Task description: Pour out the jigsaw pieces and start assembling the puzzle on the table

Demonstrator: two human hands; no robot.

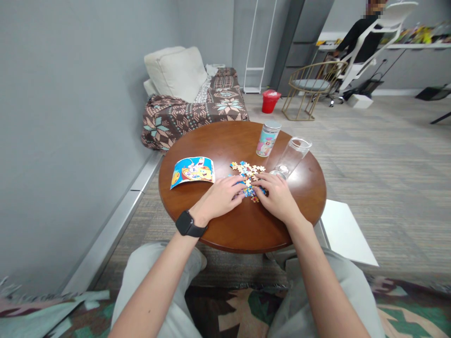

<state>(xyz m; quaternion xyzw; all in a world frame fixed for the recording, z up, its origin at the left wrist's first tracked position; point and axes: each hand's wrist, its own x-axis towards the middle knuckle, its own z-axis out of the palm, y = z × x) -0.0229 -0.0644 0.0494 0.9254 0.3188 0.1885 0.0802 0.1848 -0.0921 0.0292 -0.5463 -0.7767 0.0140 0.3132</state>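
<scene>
A loose pile of small jigsaw puzzle pieces (248, 170) lies near the middle of the round wooden table (218, 141), some blue and colourful, some pale side up. My left hand (222, 193), with a black watch on its wrist, rests against the pile's left side, fingers stretched out. My right hand (276, 193) touches the pile from the right, its fingers spread and slightly curved. Neither hand visibly grips a piece. Left of the pile, a curled picture sheet (193, 171) shows cartoon figures on blue. Some pieces are hidden under the fingers.
A clear glass jar (291, 157) and a lidded can with a printed label (268, 139) stand at the table's right rear. Behind is a sofa (197, 110) with a patterned cover. A red bin (270, 102), a wire chair (312, 85) and a seated person (364, 40) are farther off.
</scene>
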